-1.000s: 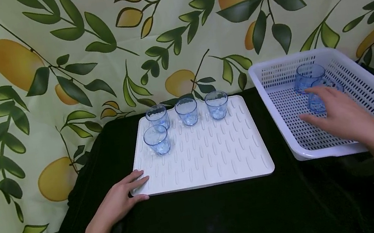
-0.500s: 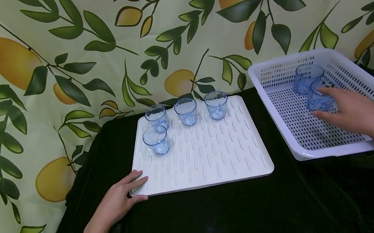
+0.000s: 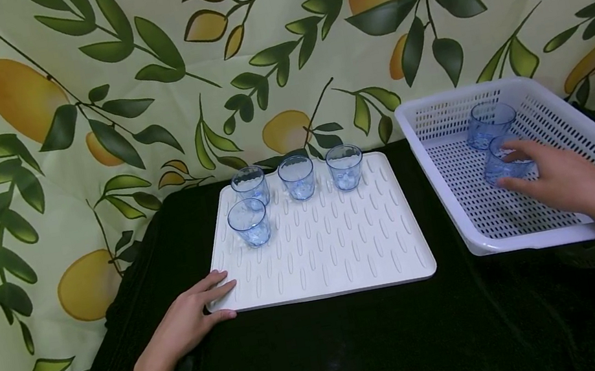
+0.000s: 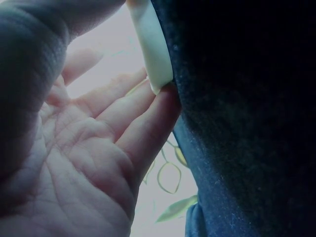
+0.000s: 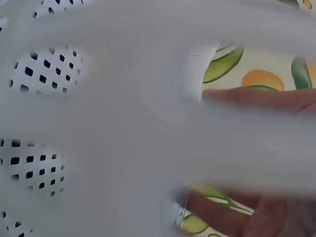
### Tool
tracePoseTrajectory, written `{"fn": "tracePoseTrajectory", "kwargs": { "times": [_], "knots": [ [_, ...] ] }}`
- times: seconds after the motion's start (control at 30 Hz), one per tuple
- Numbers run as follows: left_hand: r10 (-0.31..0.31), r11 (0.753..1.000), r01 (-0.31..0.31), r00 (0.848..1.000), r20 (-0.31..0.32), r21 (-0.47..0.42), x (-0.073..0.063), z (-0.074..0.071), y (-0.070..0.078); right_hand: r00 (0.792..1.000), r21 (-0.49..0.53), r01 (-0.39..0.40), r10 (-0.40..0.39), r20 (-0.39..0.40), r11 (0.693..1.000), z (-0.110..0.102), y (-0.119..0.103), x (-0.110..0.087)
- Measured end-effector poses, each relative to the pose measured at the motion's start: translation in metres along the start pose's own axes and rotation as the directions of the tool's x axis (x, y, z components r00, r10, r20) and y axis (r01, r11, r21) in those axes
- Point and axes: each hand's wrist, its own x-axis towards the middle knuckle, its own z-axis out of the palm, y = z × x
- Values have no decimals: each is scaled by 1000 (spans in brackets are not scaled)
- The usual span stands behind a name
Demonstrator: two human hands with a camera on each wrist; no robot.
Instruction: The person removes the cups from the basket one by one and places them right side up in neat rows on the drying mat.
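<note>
In the head view my left hand lies at the near left corner of a white ribbed drying tray, fingers fairly straight over its side and thumb along its front edge. The left wrist view shows the fingers against the tray's pale rim. Over the white basket, my right hand holds a blue-tinted glass by its side, index finger at the rim and thumb lower. Behind it in the basket stands a second blue glass.
Several similar glasses stand upright on the tray: one at its back left, one in front of that glass, others along the back. A dark cloth covers the table. A fruit-print curtain hangs behind.
My right hand has gone a little right and closed on the nearer basket glass, which has shifted slightly left and toward me. The left hand stays at the tray corner.
</note>
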Motion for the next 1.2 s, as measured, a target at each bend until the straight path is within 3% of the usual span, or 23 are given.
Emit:
{"fn": "tracePoseTrajectory", "kwargs": {
  "times": [0.33,0.6,0.9,1.2],
  "knots": [
    [0,1000,0,1000,0,-9,1,0,0,995,11,25,-24,-94,1000,2,-1,0],
    [-2,1000,2,1000,-4,-7,0,0,0,1000,51,-2,3,-27,999,1,5,4],
    [4,1000,-5,1000,-6,-10,0,0,-1,997,-32,65,-66,-37,997,4,7,5],
    [12,1000,-13,1000,-13,-17,-1,1,-2,995,12,58,-59,75,998,7,0,2]
  ]
}}
